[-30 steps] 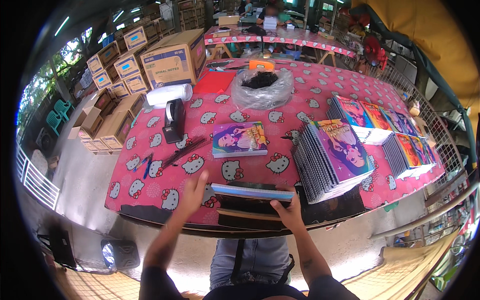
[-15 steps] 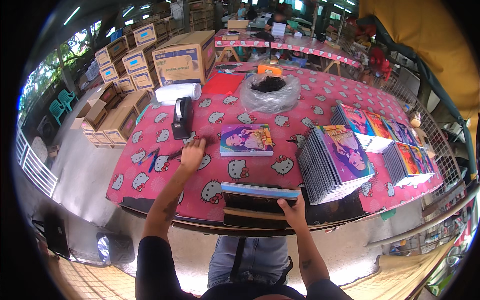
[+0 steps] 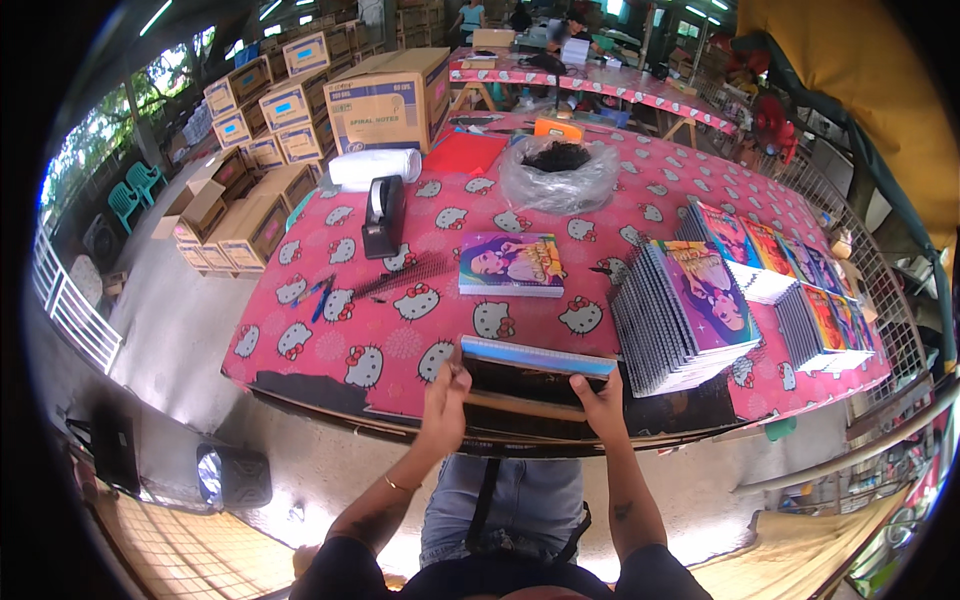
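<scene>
A notebook (image 3: pixel 540 353) stands on its long edge at the table's front, its pale blue-white edge turned up. My right hand (image 3: pixel 602 402) grips its right end, thumb on the near side. At its left end, my left hand (image 3: pixel 446 396) is closed in a pinch; what sits between those fingertips is too small to make out. Below the notebook, a wooden strip (image 3: pixel 525 405) runs along a dark board. Beyond my left hand lie several thin black binding coils (image 3: pixel 408 277). Farther in, a small stack of purple-covered notebooks (image 3: pixel 511 264) lies flat.
A tall stack of spiral notebooks (image 3: pixel 690 315) stands right, with more colourful stacks (image 3: pixel 820 325) beyond. A black tape dispenser (image 3: pixel 382 220), blue pens (image 3: pixel 322 298), a white roll (image 3: pixel 375 168) and a clear plastic bag of black coils (image 3: pixel 558 180) are on the table. Cardboard boxes (image 3: pixel 388 105) rise behind.
My left hand has left the black coils and come back to the notebook's left end. My right hand keeps its grip on the notebook. The whole view has shifted slightly.
</scene>
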